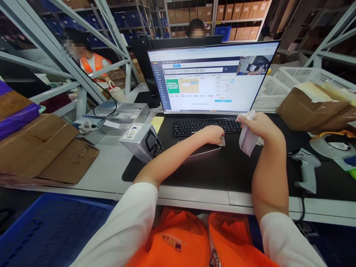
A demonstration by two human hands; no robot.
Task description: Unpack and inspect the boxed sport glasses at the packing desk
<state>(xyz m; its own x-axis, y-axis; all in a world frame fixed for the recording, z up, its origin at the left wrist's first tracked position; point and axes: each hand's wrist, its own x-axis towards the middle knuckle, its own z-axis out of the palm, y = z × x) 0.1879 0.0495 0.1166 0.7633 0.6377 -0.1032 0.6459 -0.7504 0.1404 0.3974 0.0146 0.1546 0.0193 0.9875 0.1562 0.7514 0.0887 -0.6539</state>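
1. State: right hand is clamped on a white pouch, held up off the black mat. Left hand is curled shut, resting on a dark flat slab mid-mat. A white scrap sticks out at its fingertips and looks pinched.
2. The pouch hangs limp from a grip at its top corner. Risk: it slips out, or tears if pulled hard. Can't tell if anything is inside.
3. The slab lies at 6 o'clock from the keyboard, close to it; can't tell if they touch. It's thin and glossy. Hand weight on its far end could skid it into the keys, giving stray input on the monitor.
4. Scanner sits at 4 o'clock from the right hand, cable trailing over the desk edge. The right forearm is near, so an outward swing could knock it off.
5. Grey box sits at 9 o'clock from the left hand, tilted across the mat's edge, just beside the forearm. A nudge could tip it.
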